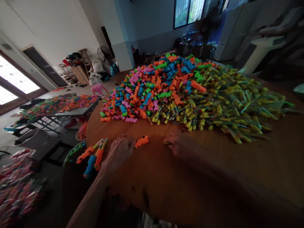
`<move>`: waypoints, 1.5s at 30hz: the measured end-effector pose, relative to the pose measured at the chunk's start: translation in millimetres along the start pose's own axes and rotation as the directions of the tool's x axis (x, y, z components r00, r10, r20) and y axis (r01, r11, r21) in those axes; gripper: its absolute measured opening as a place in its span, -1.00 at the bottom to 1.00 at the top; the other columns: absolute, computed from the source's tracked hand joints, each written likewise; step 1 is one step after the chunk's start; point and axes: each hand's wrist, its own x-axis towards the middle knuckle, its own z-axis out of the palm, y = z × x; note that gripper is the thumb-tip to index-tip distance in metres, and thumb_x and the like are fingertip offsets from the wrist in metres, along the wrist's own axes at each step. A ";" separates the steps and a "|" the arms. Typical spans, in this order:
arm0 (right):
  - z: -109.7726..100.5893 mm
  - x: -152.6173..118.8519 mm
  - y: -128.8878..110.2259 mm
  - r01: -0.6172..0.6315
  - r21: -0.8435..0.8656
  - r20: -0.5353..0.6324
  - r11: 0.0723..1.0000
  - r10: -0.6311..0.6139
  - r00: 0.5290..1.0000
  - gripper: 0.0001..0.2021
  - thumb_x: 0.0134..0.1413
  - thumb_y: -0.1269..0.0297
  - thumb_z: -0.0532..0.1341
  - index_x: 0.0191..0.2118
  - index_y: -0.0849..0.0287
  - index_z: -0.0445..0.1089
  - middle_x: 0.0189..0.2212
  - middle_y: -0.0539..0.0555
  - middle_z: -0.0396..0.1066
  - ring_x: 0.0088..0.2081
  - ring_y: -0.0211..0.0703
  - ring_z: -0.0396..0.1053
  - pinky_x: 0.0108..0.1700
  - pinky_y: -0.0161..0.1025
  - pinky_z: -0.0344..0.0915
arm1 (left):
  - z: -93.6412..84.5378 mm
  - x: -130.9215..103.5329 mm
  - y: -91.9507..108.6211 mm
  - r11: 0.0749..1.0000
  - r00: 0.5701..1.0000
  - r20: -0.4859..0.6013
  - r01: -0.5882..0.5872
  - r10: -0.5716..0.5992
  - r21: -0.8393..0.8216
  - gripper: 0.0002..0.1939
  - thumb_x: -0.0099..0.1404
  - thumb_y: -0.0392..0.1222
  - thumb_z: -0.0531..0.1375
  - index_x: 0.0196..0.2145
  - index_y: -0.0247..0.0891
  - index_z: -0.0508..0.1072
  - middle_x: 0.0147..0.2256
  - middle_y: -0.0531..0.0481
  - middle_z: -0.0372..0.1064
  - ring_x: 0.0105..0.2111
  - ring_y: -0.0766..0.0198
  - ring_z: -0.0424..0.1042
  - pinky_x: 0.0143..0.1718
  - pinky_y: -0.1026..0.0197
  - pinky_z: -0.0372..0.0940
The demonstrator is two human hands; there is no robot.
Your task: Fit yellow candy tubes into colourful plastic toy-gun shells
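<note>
My left hand (pixel 120 148) grips an orange toy-gun body (pixel 142 141) on the round wooden table (pixel 166 177); my right hand (pixel 178 144) pinches what seems a yellow dart. Assembly step: next, alignment of dart with barrel.

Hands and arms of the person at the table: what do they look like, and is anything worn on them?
Both the left hand and the right hand are bare: no gloves show, and no sleeves reach the forearms. The dim light hides finer details such as rings.
</note>
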 end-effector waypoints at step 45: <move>22.4 24.7 -8.0 0.007 0.171 -0.139 0.985 0.017 0.990 -0.75 0.25 0.44 0.09 -0.10 0.23 0.50 -0.18 0.18 0.45 -0.20 -0.10 0.35 -0.15 -0.22 0.22 | 51.1 17.8 18.6 0.877 0.876 -0.024 -0.481 0.481 -0.008 -0.73 0.55 -0.11 0.01 -0.12 -0.29 0.45 -0.22 -0.11 0.40 -0.18 0.15 0.33 -0.10 0.07 0.23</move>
